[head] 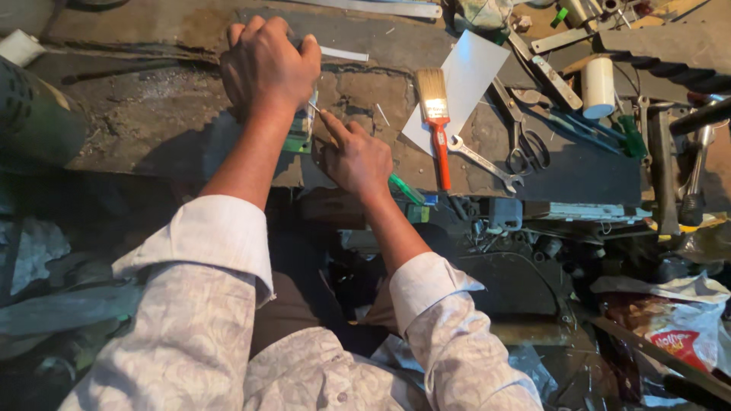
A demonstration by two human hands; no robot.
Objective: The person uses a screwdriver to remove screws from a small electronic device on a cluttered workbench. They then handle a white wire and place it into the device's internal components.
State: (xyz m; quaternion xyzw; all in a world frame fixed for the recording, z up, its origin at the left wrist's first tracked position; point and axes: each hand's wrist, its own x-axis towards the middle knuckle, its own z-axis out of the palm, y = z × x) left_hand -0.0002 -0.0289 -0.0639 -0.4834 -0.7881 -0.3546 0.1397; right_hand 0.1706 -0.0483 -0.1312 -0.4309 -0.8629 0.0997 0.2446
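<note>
The left hand point(268, 65) is closed over a small green-edged part point(301, 131), pinning it to the worn surface point(152, 122). The right hand point(356, 158) grips a green-handled screwdriver point(403, 189), its tip apparently at that part. A paintbrush point(435, 114) lies to the right.

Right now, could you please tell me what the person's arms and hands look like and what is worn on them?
Both arms wear a pale, whitish shirt with a faint leafy pattern, its cuffs turned back below the elbows so the forearms are bare. The left hand and right hand are bare too: no gloves, and no rings or watch that I can see.
</note>
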